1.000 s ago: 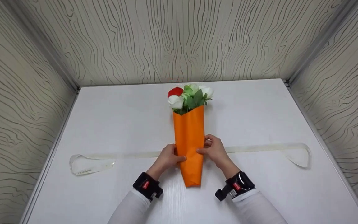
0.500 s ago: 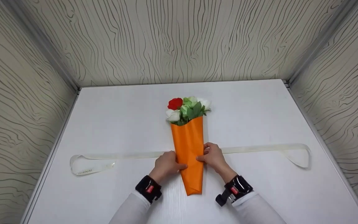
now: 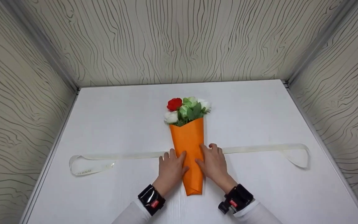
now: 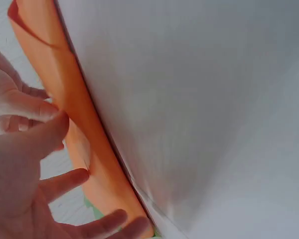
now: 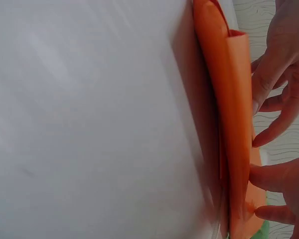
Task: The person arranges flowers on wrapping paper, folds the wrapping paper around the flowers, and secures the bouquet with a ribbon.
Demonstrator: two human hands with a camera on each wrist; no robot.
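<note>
A bouquet in an orange paper wrap [image 3: 187,137] lies on the white table, its narrow folded end toward me. A red flower [image 3: 174,104], white flowers [image 3: 171,117] and green leaves [image 3: 194,111] show at the top. My left hand [image 3: 171,169] touches the wrap's left side with spread fingers. On the opposite side, my right hand [image 3: 213,164] rests its thumb and fingertips on the paper. Both wrist views show loosely extended fingers [image 4: 65,184] against the orange surface, not curled round it. A pale ribbon [image 3: 250,149] runs crosswise, its middle hidden by the bouquet.
The ribbon's left end [image 3: 92,171] loops back and carries printed letters. Its right end [image 3: 305,161] folds into another loop. Wood-patterned panels [image 3: 179,40] enclose the white table [image 3: 120,118] at the back and both sides.
The bouquet moved toward me, then stayed nearly still. Both hands loosened their hold on the wrap, and their fingers spread out over its sides.
</note>
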